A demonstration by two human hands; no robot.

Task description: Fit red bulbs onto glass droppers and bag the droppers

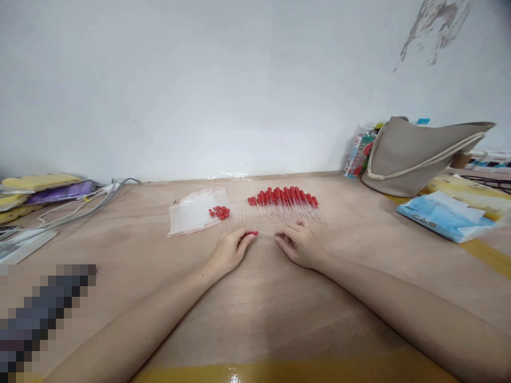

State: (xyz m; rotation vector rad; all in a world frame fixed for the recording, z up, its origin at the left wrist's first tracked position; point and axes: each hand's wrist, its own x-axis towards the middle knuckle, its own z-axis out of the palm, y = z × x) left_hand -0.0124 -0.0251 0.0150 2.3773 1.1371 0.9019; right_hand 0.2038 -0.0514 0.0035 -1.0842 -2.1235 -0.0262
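Observation:
My left hand (232,248) pinches a red rubber bulb (254,233), most of it hidden by the fingers. From the bulb, a thin clear dropper tube (265,234) runs across to my right hand (300,246), whose closed fingers hold its other end. Bulb and tube meet end to end; how deep the tube sits in it I cannot tell. Just beyond my left hand are several loose red bulbs (220,213) on a clear plastic bag (191,213), with several bare clear tubes (238,213) beside them. Past my right hand, many red-bulbed droppers (284,198) lie in a row.
On the right, a grey bag (415,154) stands behind a blue tissue pack (443,215), near a patterned plastic package (357,154). Cables (90,210) and yellow and purple packages (59,191) lie on the left. A white wall (191,96) closes off the table's back.

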